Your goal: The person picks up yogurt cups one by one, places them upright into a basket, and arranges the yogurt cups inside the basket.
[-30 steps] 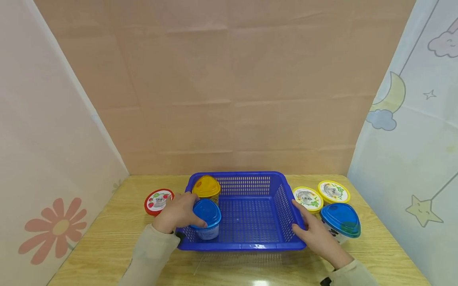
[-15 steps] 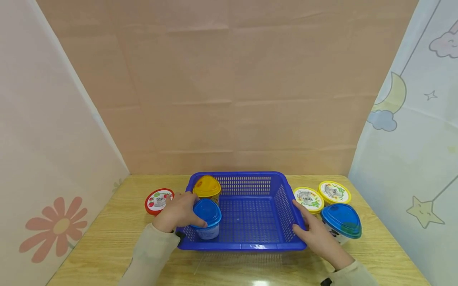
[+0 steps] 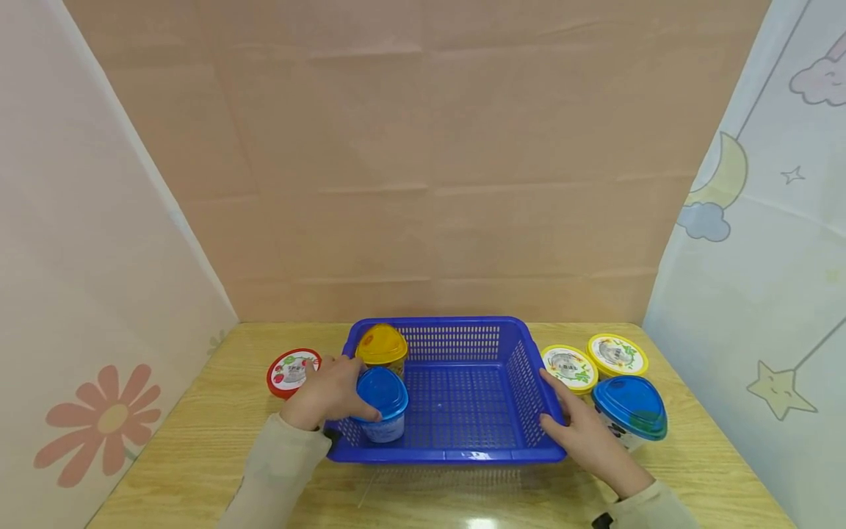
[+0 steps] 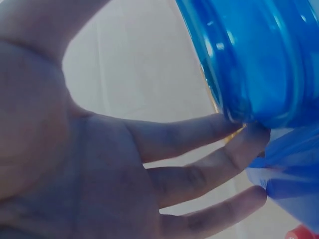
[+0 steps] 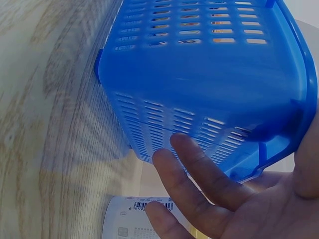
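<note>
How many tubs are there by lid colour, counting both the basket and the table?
Blue-lidded tubs: 2
Yellow-rimmed, white-topped tubs: 2
Amber-lidded tub: 1
Red-rimmed, white-topped tub: 1
Total: 6

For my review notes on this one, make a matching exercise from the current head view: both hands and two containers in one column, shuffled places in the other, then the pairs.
Column one
1. Left hand
2. Red-lidded tub
3. Right hand
4. Orange-lidded cup

Column two
A. In the far left corner of the basket
B. At the right rim of the basket
C. On a blue-lidded cup inside the basket
D. On the table, left of the basket

Right pairs: 1-C, 2-D, 3-B, 4-A
</note>
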Motion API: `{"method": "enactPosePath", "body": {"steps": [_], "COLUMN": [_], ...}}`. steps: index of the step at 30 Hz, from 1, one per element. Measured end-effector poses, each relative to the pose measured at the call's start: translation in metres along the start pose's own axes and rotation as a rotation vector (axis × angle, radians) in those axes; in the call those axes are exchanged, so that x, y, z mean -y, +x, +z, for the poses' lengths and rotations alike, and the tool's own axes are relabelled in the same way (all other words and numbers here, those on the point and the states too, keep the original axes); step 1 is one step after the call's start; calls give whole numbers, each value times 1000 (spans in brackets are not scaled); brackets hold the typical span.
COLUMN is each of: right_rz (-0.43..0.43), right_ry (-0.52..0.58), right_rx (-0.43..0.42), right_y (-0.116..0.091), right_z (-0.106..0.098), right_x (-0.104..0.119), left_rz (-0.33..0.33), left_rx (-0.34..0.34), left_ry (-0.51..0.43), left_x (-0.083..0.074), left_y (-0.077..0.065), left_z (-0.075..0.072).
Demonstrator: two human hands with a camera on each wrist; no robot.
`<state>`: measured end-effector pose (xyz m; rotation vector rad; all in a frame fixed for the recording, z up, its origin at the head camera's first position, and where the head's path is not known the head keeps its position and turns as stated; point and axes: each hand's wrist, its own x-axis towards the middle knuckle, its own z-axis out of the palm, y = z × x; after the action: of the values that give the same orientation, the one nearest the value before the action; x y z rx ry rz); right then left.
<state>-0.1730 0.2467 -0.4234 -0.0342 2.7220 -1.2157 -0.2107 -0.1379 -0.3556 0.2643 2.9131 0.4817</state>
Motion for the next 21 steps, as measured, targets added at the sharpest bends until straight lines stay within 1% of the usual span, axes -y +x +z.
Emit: {"method": "enactPosePath", "body": {"steps": [5, 9, 11, 15, 17, 21], "right_rz": [-3, -2, 2, 5, 4, 3], "right_ry": [1, 6, 14, 23, 25, 8], "right_rx": [0, -4, -3, 1, 2, -4], "right_y": [0, -1, -1, 0, 0, -1], "right_z": [0, 0, 0, 0, 0, 0], "right_x": [1, 1, 1, 1, 1, 2], "left_rz": [26, 59, 54, 8, -13, -33], "left_rx": [-17, -80, -117, -172, -192, -229], "left_ry": [-31, -75, -116, -189, -195, -185], "left_x": [1, 5, 8, 21, 30, 50], "left_y": [-3, -6, -7, -9, -9, -10], "left_z": [-1, -6, -9, -19, -24, -32]}}
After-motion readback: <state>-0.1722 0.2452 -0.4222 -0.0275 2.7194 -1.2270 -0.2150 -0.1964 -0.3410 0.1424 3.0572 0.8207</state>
